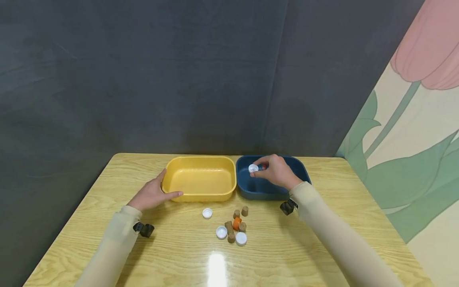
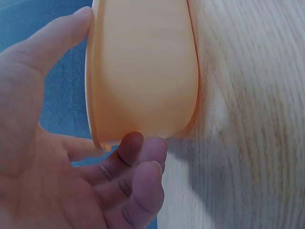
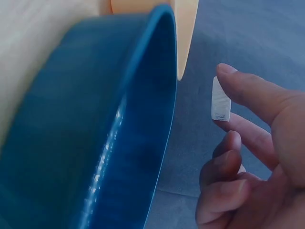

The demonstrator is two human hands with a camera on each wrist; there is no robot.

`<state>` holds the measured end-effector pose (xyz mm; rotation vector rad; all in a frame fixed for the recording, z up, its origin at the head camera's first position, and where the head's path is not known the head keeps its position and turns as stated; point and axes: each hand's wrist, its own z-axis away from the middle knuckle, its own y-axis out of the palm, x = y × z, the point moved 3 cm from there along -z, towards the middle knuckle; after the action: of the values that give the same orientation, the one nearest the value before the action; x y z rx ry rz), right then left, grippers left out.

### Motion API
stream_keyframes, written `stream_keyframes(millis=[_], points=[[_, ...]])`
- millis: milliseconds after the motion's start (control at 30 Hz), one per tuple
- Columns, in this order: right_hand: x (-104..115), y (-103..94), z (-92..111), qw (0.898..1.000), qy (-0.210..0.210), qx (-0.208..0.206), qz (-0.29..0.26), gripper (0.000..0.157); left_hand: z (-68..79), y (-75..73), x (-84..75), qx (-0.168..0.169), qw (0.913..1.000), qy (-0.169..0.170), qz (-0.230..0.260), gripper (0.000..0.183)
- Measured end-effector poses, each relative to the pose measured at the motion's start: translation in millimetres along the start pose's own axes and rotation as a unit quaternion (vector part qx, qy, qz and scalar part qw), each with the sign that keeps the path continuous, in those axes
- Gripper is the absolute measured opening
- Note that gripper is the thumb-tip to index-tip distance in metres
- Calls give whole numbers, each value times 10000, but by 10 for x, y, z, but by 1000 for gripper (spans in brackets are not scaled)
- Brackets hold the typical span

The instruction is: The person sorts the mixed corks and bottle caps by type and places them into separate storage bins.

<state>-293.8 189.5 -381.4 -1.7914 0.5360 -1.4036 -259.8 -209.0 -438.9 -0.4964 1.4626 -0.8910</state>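
In the head view my right hand (image 1: 277, 172) is over the dark blue basin (image 1: 272, 196), pinching a white bottle cap (image 1: 253, 168) between thumb and fingertips. The right wrist view shows the ridged side of this cap (image 3: 220, 100) above the level of the rim, its other fingers curled below. My left hand (image 1: 152, 194) holds the left end of the yellow basin (image 1: 201, 197), thumb along the near corner and fingers at the end wall. In the left wrist view, curled fingertips (image 2: 148, 179) rest at the yellow basin's end (image 2: 143, 95).
Both basins stand side by side at the table's back edge, before a dark cloth. Nearer on the wooden table (image 1: 172, 255) lie several corks (image 1: 229, 227), an orange cap (image 1: 236, 223) and three white caps (image 1: 207, 213). A flowered wall (image 1: 401, 159) rises at right.
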Motion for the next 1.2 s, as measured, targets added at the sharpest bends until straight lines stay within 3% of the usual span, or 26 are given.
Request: stream_keyframes(millis=[333,567,1200], points=[[-81,-21,-358,9988,242,414,43,30,-11,-12,-10,13,9999,-121,-21,120],[-129,72,-533,9965,320,737,228,33,-3,-21,-6,20,9999,-109,57,117],[-309,191,-579,9884,670,1260,525,31,44,-62,-65,189,9997,-168,47,117]])
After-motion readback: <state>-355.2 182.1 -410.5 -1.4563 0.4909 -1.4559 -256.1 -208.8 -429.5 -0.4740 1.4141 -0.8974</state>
